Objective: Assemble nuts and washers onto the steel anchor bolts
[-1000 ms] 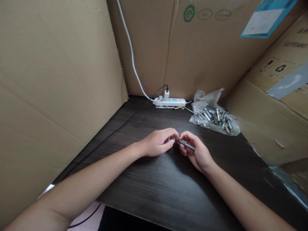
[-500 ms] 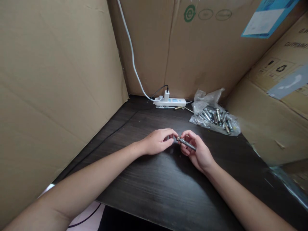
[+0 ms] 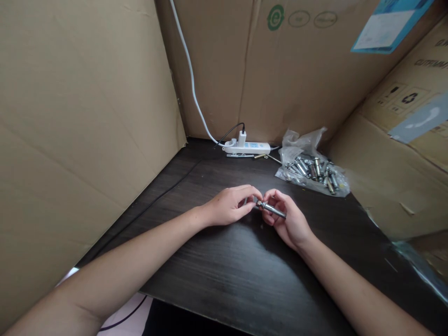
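Note:
A metal expansion bolt [image 3: 275,210] lies across the fingers of my right hand [image 3: 289,217], its sleeve running down to the right. My right fingers are closed around it, with the nut end pointing left. At that end, the thumb and forefinger of my left hand [image 3: 233,204] pinch round the nut and the bolt's tip. Part of the tip is hidden by those fingers. Both hands are just above the dark tabletop [image 3: 224,261]. Farther back, a clear plastic bag [image 3: 290,140] holds several similar bolts [image 3: 317,168].
A white power strip [image 3: 248,148] with a plugged-in charger [image 3: 242,138] sits at the back, a few loose metal parts [image 3: 241,156] in front of it. A black cable [image 3: 168,189] crosses the table's left side. Cardboard boxes [image 3: 213,70] wall in the left, back and right.
The left forefinger and thumb have moved slightly right, closing round the nut end of the bolt. The right hand and bolt have barely shifted.

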A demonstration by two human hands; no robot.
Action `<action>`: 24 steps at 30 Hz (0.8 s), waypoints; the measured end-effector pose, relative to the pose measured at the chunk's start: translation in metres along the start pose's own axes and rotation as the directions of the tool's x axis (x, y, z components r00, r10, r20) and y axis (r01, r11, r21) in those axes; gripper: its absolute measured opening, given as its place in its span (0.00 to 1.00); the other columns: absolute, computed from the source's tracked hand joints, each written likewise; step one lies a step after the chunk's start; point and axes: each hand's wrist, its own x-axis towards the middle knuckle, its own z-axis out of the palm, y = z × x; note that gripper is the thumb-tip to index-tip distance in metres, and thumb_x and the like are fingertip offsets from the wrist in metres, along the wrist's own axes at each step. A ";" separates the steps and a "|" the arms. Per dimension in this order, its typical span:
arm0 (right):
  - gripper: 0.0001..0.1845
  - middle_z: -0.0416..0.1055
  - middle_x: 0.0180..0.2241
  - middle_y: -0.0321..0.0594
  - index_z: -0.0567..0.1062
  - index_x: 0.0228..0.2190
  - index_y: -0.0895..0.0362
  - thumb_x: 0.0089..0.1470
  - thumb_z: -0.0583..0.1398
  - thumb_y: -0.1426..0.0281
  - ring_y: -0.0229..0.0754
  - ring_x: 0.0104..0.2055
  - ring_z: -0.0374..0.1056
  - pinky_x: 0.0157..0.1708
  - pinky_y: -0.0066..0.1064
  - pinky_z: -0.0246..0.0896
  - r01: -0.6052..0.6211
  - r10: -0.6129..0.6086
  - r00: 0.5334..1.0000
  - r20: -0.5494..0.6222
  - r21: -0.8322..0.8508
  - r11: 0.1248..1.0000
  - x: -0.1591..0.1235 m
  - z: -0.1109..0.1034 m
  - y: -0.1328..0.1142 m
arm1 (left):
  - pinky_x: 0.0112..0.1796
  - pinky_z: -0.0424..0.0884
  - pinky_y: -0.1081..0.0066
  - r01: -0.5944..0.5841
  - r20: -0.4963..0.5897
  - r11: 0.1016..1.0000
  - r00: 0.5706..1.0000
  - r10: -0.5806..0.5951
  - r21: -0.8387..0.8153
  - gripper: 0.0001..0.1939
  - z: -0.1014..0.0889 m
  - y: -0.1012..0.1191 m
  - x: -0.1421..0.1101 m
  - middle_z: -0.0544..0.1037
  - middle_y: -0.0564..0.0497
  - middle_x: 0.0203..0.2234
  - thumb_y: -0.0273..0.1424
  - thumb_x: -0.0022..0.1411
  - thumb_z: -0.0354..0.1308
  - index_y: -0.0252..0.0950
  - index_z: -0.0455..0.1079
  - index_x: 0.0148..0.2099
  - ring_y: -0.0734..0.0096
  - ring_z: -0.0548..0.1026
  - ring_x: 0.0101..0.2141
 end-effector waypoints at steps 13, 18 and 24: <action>0.15 0.64 0.22 0.35 0.69 0.28 0.57 0.56 0.53 0.59 0.31 0.19 0.56 0.18 0.24 0.49 0.007 -0.007 0.999 0.031 -0.009 1.000 -0.001 0.000 0.000 | 0.36 0.64 0.73 0.062 0.078 0.997 0.995 -0.065 0.043 0.10 -0.001 0.000 0.001 0.71 0.53 0.32 0.35 0.65 0.47 0.37 0.65 0.43 0.75 0.68 0.32; 0.12 0.67 0.22 0.34 0.66 0.29 0.56 0.53 0.57 0.60 0.32 0.17 0.58 0.16 0.23 0.48 -0.019 0.023 0.999 0.041 -0.096 0.995 -0.001 -0.001 0.001 | 0.31 0.62 0.75 0.071 0.071 0.997 0.995 -0.073 0.029 0.08 0.000 0.002 0.000 0.70 0.54 0.30 0.32 0.63 0.49 0.37 0.64 0.43 0.78 0.65 0.27; 0.13 0.57 0.16 0.28 0.64 0.29 0.56 0.50 0.61 0.61 0.27 0.15 0.48 0.14 0.19 0.36 -0.071 0.076 0.997 0.023 -0.177 0.982 -0.001 -0.004 0.006 | 0.29 0.62 0.75 0.053 0.040 0.997 0.998 -0.056 0.050 0.08 0.002 0.005 -0.001 0.70 0.54 0.30 0.32 0.62 0.50 0.37 0.64 0.43 0.78 0.65 0.26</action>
